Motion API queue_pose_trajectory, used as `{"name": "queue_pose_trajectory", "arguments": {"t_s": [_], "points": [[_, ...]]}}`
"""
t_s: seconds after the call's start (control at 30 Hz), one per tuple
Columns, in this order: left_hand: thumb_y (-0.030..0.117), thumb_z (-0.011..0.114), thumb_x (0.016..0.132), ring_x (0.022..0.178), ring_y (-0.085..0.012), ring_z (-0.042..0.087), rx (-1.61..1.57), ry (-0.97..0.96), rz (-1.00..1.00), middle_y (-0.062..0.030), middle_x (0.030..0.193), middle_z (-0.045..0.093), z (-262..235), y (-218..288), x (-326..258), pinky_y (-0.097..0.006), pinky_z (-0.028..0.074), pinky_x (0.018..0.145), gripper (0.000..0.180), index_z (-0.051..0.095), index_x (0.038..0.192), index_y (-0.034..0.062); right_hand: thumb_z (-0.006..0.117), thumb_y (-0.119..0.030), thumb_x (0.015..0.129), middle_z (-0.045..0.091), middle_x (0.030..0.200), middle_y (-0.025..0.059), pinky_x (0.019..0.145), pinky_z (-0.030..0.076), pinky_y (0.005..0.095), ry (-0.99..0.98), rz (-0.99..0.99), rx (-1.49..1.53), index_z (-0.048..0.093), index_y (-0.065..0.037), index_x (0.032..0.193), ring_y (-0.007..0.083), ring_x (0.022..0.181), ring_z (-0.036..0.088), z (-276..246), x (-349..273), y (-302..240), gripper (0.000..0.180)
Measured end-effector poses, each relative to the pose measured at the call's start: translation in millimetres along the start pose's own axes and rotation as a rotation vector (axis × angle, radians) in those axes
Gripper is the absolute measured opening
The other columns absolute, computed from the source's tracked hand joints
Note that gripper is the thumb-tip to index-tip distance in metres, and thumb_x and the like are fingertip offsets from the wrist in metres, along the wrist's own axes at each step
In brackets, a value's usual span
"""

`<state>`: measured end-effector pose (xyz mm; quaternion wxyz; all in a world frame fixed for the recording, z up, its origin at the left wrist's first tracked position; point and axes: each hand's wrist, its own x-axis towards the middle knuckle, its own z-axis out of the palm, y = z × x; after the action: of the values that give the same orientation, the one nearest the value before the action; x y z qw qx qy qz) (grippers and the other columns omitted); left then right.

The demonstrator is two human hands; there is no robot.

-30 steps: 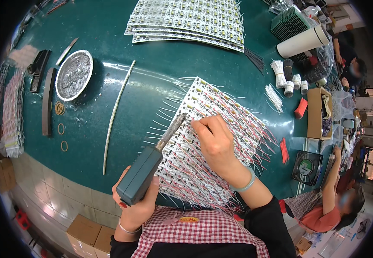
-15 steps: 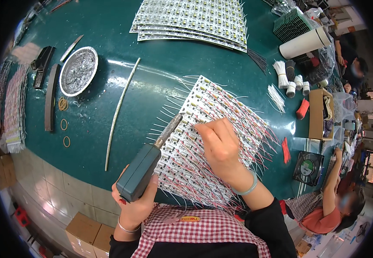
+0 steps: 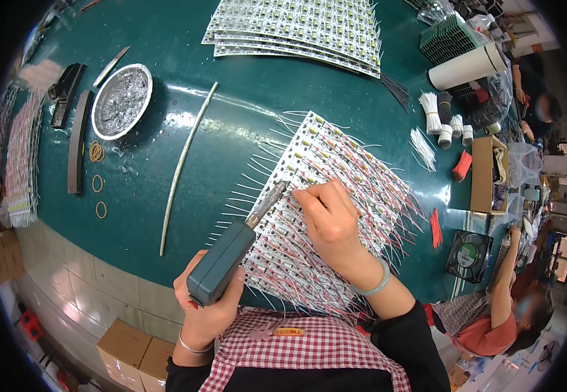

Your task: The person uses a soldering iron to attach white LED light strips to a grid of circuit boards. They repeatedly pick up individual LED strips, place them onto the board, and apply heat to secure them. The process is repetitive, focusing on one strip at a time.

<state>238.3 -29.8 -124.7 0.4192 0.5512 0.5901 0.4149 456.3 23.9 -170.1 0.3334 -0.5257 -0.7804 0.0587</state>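
Observation:
My left hand (image 3: 213, 297) is closed around a dark green soldering gun (image 3: 221, 264), its metal tip slanting up and right over a white circuit board panel (image 3: 303, 147). The tip ends close to the pinched fingers of my right hand (image 3: 332, 219), above the panel's left part. What those fingers pinch is too small to make out. Rows of small components cover the panel, and many thin red and white wires (image 3: 362, 176) stick out of it towards the right. White wires also fan out along its left edge.
Stacked panels (image 3: 296, 32) lie at the far side. To the left are a white bowl of metal scraps (image 3: 123, 101), a dark bar (image 3: 79, 144), rubber bands (image 3: 97, 151) and a pale rod (image 3: 185, 170). Wire bundles (image 3: 430, 114), a white cylinder (image 3: 466, 66) and a fan (image 3: 469, 256) stand right, near co-workers.
The soldering gun has shifted right and slightly nearer, bringing its tip closer to my right fingertips. My right hand stays pinched, moved only slightly left. The whole view has shifted a little.

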Motion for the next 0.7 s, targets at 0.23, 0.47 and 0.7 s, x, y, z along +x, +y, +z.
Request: {"name": "queue_pose_trajectory", "arguments": {"t_s": [0.23, 0.47, 0.7], "points": [[-0.005, 0.072, 0.073, 0.067, -0.0132, 0.062, -0.010, 0.012, 0.013, -0.0103, 0.083, 0.066, 1.6, -0.8, -1.0, -0.025, 0.048, 0.059, 0.017, 0.067, 0.089, -0.0064, 0.064, 0.006, 0.068, 0.056, 0.083, 0.0093, 0.060, 0.046, 0.0342, -0.011, -0.003, -0.006, 0.066, 0.002, 0.094, 0.0254, 0.075, 0.055, -1.6, 0.6, -1.4, 0.026], [-0.005, 0.072, 0.074, 0.066, -0.0128, 0.062, 0.074, -0.016, 0.049, -0.0091, 0.081, 0.066, 2.4, -4.4, -2.0, -0.025, 0.047, 0.059, 0.016, 0.067, 0.089, -0.0053, 0.064, 0.005, 0.068, 0.056, 0.084, 0.0093, 0.060, 0.046, 0.0333, -0.024, -0.020, -0.025, 0.065, 0.002, 0.095, 0.0250, 0.076, 0.055, -1.1, 0.0, -0.6, 0.026], [-0.005, 0.072, 0.074, 0.063, -0.0138, 0.061, 0.133, -0.009, 0.068, -0.0090, 0.078, 0.064, 3.4, -1.6, -3.4, -0.025, 0.047, 0.057, 0.011, 0.065, 0.083, -0.0036, 0.064, 0.003, 0.068, 0.056, 0.084, 0.0088, 0.059, 0.046, 0.0325, -0.033, -0.034, -0.051, 0.065, 0.002, 0.095, 0.0243, 0.076, 0.055, -0.7, -0.3, -0.8, 0.027]]}}
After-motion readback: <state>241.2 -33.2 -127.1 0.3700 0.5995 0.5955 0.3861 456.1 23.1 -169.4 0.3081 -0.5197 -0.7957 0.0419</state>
